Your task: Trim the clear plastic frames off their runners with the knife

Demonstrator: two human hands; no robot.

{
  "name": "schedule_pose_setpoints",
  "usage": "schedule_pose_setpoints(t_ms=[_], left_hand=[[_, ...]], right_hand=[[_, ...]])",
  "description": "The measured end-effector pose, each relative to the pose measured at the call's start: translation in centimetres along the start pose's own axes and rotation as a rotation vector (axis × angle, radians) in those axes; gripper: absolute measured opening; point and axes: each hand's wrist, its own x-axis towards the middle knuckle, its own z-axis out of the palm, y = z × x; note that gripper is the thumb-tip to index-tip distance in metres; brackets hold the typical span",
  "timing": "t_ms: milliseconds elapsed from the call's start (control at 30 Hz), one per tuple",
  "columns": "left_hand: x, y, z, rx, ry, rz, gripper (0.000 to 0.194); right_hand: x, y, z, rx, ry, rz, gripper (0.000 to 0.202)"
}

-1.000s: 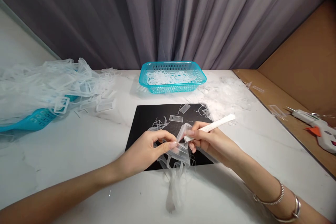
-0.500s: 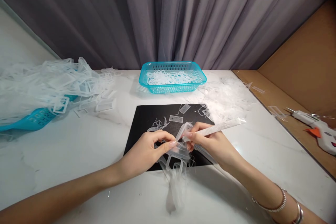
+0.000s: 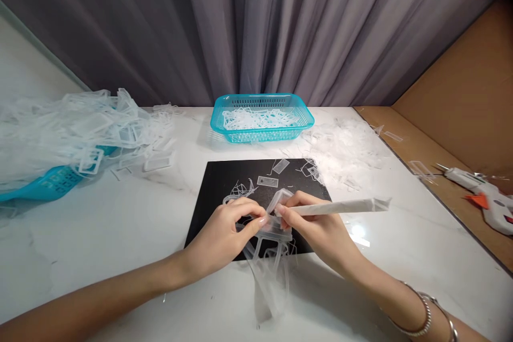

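My left hand (image 3: 228, 230) pinches a translucent plastic moulded piece (image 3: 276, 231) between thumb and fingertips, over the black mat (image 3: 206, 197). In my right hand (image 3: 316, 224) is a slim white tool wrapped in paper or tape (image 3: 348, 207), held like a pen. Its near end meets the plastic close to my left fingertips; the tip itself is hidden. A raised flap of the clear plastic (image 3: 279, 199) stands between both hands. More clear frames and strips (image 3: 272, 278) hang from the piece towards me, past the mat's front edge.
A blue basket (image 3: 262, 136) with thin white strips stands behind the mat. Translucent plastic parts are heaped at the left (image 3: 100, 123), scraps at the right (image 3: 344, 152). Small clear rectangles (image 3: 267, 181) lie on the mat. A glue gun (image 3: 476, 187) rests on the brown board at far right.
The tool in my right hand has tipped lower, its free end swinging down and to the right. My left hand keeps its pinch and has barely moved.
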Motion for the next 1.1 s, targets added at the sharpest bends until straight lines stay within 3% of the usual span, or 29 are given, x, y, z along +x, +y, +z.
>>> schedule_pose_setpoints(t_ms=[167, 400, 700, 833, 933, 1100], left_hand=[[-0.4, 0.2, 0.1, 0.043, 0.000, 0.150, 0.016], [0.0, 0.4, -0.2, -0.070, 0.012, -0.009, 0.017], [-0.1, 0.0, 0.2, -0.210, 0.019, 0.008, 0.018], [-0.2, 0.1, 0.2, -0.305, -0.009, 0.011, 0.017], [-0.3, 0.1, 0.2, -0.391, -0.026, 0.010, 0.017], [-0.2, 0.0, 0.1, -0.532, -0.064, -0.053, 0.017]], right_hand=[[0.3, 0.7, 0.5, -0.048, -0.022, -0.066, 0.024], [0.8, 0.3, -0.7, -0.163, 0.118, -0.176, 0.026], [0.5, 0.7, -0.6, -0.395, 0.144, -0.300, 0.019], [0.5, 0.6, -0.4, -0.394, 0.053, -0.360, 0.019], [0.6, 0.6, -0.3, -0.336, -0.032, -0.345, 0.018], [0.4, 0.7, -0.3, -0.228, -0.056, -0.199, 0.016]])
